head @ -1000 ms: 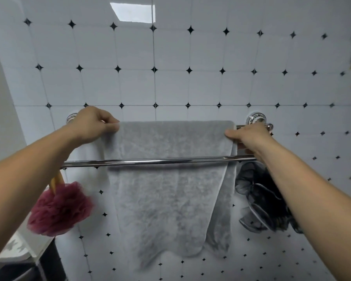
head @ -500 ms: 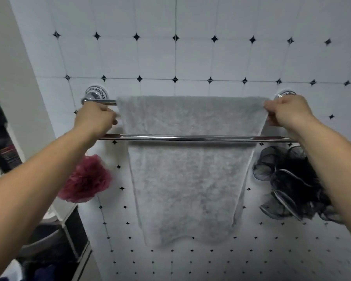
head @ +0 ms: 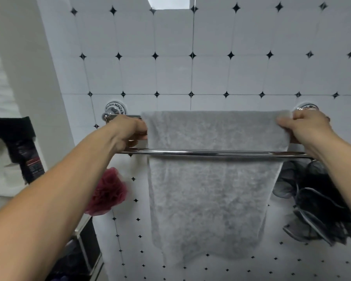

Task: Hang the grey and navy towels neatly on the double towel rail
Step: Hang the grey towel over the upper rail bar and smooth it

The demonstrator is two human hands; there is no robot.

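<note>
Where lettering shows, none of it can be read: the black bottle (head: 27, 159) at the left edge of the frame carries a red-and-white label too blurred to make out, and the patterned ring on the round wall mount (head: 115, 108) is equally unclear.

Count: 1 grey terry towel (head: 211, 189), 1 chrome double towel rail (head: 211, 153) of 2 bars, 2 round wall mounts, 2 mesh bath sponges, 1 black bottle, 2 hands.

Grey terry towel: draped over the rear bar (head: 112, 118), centre of frame, top fold flat and level. It hangs behind the front bar (head: 251, 153), which crosses it. The lower hem is uneven near the bottom of the frame.

Left hand (head: 128, 130): fingers curled, gripping the towel's upper left edge between the 2 bars.

Right hand (head: 306, 128): thumb on the towel's front, fingers folded behind, pinching the upper right corner. It partly hides the right mount.

Maroon mesh bath sponge (head: 107, 193): lower left of the towel, beside the left forearm.

Black-and-grey mesh bath sponge (head: 316, 199): lower right, below the front bar.

White tiled wall (head: 170, 74): black diamond insets, behind everything.

Change against 0.5 s earlier: both hands remain at the same 2 corners and the towel is on the same bar. The rail sits lower in the frame.
</note>
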